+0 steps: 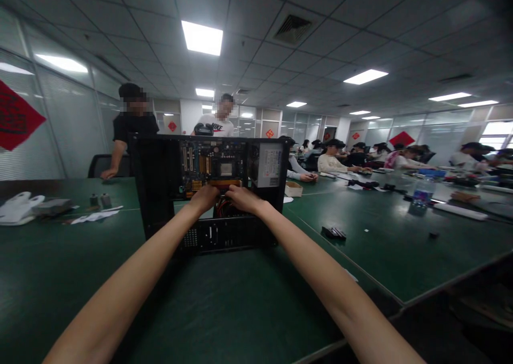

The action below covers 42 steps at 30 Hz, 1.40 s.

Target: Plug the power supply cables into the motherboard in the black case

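An open black computer case (156, 193) stands upright on the green table, its inside facing me. Mounted in it are a motherboard (196, 158) with a pale square processor area (226, 168) and a silver power supply (269, 164) at the upper right. My left hand (206, 197) and my right hand (243, 198) meet at the motherboard's lower edge, by the orange and yellow memory slots (226, 183). Both have their fingers bent and drawn together; whatever is between the fingertips is hidden. Under my right hand hang dark and coloured cables (224, 209).
Left of the case lie a white plastic bag (20, 206), a grey stack (53, 207) and papers (96, 216). To the right are a small box (294, 189), a black part (333, 233) and a water bottle (422, 193). Two people stand behind the case; several others sit farther right.
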Tool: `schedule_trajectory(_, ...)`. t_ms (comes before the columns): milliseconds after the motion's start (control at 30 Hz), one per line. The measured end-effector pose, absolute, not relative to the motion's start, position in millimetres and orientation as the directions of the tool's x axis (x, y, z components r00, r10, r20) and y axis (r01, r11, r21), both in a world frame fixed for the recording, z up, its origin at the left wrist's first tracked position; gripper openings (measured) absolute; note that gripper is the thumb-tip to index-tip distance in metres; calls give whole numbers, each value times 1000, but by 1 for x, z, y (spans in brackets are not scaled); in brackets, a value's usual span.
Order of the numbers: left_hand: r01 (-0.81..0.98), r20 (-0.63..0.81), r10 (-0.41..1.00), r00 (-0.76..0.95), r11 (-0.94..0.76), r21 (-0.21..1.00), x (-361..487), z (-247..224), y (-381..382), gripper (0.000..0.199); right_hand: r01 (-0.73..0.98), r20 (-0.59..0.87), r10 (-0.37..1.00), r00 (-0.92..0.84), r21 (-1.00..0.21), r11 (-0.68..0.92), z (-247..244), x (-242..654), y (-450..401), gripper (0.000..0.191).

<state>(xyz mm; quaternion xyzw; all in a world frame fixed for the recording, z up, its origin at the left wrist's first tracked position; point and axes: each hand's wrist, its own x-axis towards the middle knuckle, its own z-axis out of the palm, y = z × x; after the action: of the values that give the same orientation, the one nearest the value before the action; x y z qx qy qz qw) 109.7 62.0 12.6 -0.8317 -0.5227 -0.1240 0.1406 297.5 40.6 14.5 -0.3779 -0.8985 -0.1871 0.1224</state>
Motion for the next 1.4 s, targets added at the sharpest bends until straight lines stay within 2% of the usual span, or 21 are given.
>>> schedule_trajectory(233, 911, 370, 833, 411, -390, -136, 112, 15, 56, 29, 771, 345, 691, -636, 330, 545, 10, 287, 57, 30)
schedule_trajectory(500, 910, 412, 823, 391, -411, -42, 106, 7, 68, 26, 779, 319, 715, -622, 343, 525, 9, 284, 56, 31)
schedule_trajectory(667, 935, 435, 845, 312, -353, 15, 102, 5, 75, 25, 782, 325, 717, -617, 355, 512, 10, 282, 55, 32)
schedule_trajectory(800, 921, 465, 824, 324, -387, 44, 103, 5, 72, 26, 778, 322, 714, -622, 359, 516, 10, 281, 56, 30)
schedule_trajectory(1133, 898, 462, 801, 382, -440, 20, 107, 1, 81, 27, 801, 316, 740, -594, 319, 506, 9, 284, 65, 31)
schedule_trajectory(1400, 893, 465, 794, 391, -450, 17, 110, 2, 75, 26, 837, 346, 762, -548, 238, 494, 6, 286, 60, 32)
